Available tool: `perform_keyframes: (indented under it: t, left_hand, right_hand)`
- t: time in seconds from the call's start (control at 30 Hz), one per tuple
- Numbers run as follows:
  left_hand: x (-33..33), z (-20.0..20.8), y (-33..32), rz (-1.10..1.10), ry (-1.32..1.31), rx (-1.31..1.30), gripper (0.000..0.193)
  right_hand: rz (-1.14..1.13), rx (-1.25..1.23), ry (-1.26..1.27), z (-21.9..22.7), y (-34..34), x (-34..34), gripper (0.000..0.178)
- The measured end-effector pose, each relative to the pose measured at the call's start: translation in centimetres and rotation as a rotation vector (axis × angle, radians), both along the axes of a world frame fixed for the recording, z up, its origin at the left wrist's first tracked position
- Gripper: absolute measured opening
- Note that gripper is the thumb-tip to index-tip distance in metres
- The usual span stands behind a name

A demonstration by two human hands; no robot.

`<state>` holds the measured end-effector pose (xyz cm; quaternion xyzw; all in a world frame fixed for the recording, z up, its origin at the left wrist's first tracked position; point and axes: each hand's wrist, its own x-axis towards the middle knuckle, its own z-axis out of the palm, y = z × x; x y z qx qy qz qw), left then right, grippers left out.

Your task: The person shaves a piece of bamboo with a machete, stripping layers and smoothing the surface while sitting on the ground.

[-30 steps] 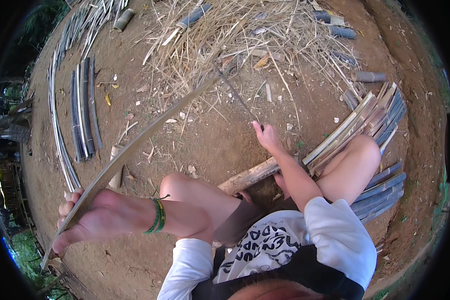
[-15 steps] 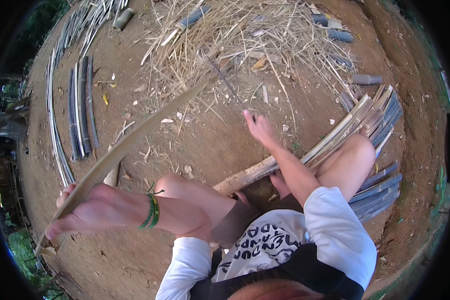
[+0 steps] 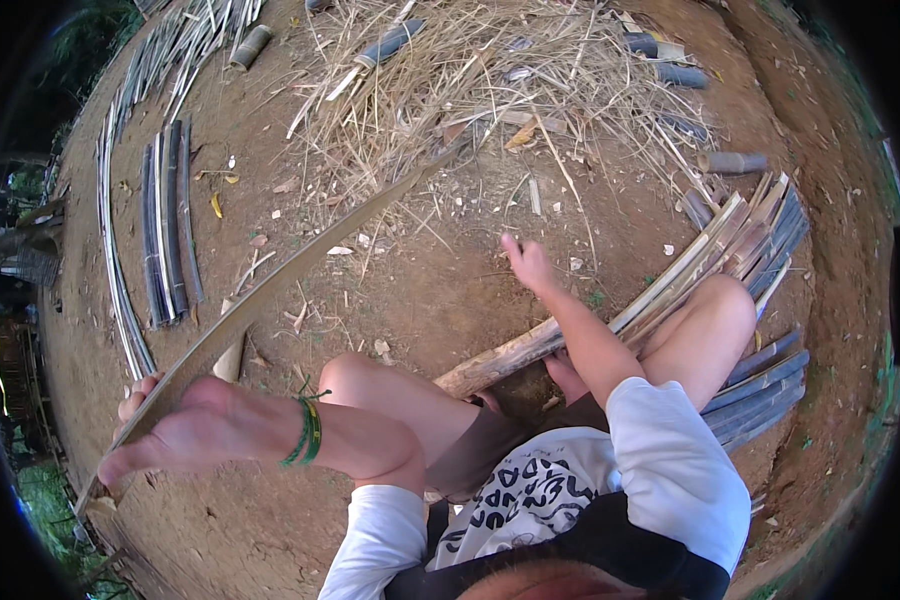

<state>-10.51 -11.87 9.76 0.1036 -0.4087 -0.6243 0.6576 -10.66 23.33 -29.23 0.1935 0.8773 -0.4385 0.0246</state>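
My left hand (image 3: 205,425) is closed around the near end of a long, curved bamboo strip (image 3: 300,262), its pale side showing. The strip slants away to the right, and its far end is over the shavings. My right hand (image 3: 530,262) is closed with the thumb stretched out, in front of my knees and apart from the strip. Half a second ago a long thin dark-bladed knife stuck out of this fist; now its blade does not show clearly. Below the right forearm lies a rough wooden pole (image 3: 500,358), with my bare feet beside it.
A heap of bamboo shavings (image 3: 420,110) spreads ahead, with short bamboo pieces (image 3: 680,75) around it. Split bamboo lies bundled at right (image 3: 760,225) and beside my right leg (image 3: 760,395). More slats (image 3: 170,220) and long strips (image 3: 115,250) lie at left on bare earth.
The strip's far end has shifted slightly to the right. My right hand has moved a little right and nearer to me, and the knife blade seen before no longer shows clearly.
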Motion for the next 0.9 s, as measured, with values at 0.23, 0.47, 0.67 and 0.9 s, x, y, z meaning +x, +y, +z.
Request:
perform_keyframes:
  t: [0.23,0.47,0.67,0.9]
  left_hand:
    - [0.6,-0.4,-0.3,0.025,-0.018,-0.017,0.070]
    - [0.3,0.4,1.9,0.052,-0.056,-0.009,0.072]
    - [0.1,-0.2,-0.1,0.024,-0.037,-0.016,0.072]
    - [0.4,0.1,1.0,0.095,-0.036,0.001,0.073]
  right_hand:
    - [0.046,0.102,-0.060,0.3,-0.7,-0.2,0.076]
    - [-0.132,0.148,-0.247,-0.9,1.4,-1.5,0.081]
    - [-0.045,0.099,-0.152,-2.0,1.5,0.0,0.087]
    - [0.027,0.115,-0.262,0.2,0.7,-2.1,0.089]
